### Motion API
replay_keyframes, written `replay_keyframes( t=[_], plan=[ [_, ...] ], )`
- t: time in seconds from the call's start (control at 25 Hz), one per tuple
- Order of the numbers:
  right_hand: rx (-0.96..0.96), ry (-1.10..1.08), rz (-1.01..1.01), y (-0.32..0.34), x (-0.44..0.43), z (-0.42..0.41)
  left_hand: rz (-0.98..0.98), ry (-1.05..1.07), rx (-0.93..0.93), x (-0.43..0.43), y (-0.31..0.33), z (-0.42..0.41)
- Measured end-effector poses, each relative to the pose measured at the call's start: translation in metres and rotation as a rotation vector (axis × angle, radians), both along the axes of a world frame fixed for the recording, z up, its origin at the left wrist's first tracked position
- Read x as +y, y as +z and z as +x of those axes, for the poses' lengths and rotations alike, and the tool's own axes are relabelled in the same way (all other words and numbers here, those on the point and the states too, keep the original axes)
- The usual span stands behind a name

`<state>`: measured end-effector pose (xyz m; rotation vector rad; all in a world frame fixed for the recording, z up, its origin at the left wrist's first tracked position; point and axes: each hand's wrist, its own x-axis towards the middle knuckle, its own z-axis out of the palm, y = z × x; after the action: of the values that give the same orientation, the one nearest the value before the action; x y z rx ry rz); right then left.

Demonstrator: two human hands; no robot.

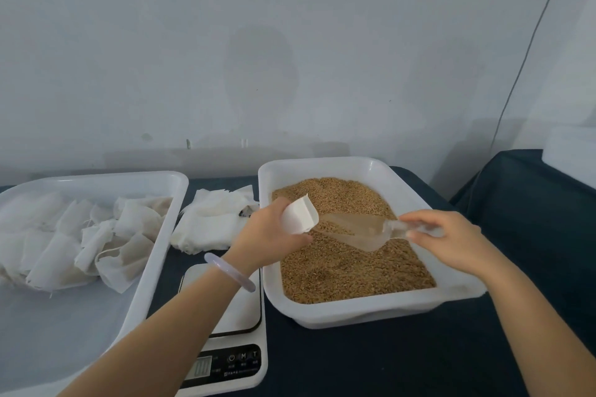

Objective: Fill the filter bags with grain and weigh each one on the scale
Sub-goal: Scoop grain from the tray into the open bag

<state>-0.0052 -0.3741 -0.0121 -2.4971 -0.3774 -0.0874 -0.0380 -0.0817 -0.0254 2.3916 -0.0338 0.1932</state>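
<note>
The scale [240,309] is showing nothing on its plate, so weighing is still waiting. Over the grain [348,271], the left hand [269,234] is gripping an open white filter bag [300,214] in curled fingers, and the right hand [448,238] is pinching a clear scoop [358,229] aimed at it. Several filled bags [80,245] are lying in the left tray [151,267]. Empty bags [209,222] are waiting on the bench behind the scale.

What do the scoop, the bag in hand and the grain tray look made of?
Scoop: clear glossy plastic, probably; grain shows through it.
Bag: thin matte white fabric or paper, hard to tell; it folds softly.
Tray: smooth white plastic, seemingly; rounded moulded rim.
</note>
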Motion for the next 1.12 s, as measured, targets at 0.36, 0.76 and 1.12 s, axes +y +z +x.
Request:
replay_keyframes(
  t=[0.36, 0.76, 1.12],
  plan=[
    [-0.097, 0.015, -0.004, 0.059, -0.012, -0.013, -0.113, -0.038, 0.042, -0.014, -0.008, 0.006],
    [-0.282, 0.081, -0.417, 0.097, 0.019, -0.006, -0.005, -0.175, 0.074, -0.023, -0.009, 0.008],
    [-0.447, 0.111, -0.503, 0.111, 0.039, -0.001, -0.073, -0.129, 0.029, -0.023, -0.015, 0.011]
  ],
)
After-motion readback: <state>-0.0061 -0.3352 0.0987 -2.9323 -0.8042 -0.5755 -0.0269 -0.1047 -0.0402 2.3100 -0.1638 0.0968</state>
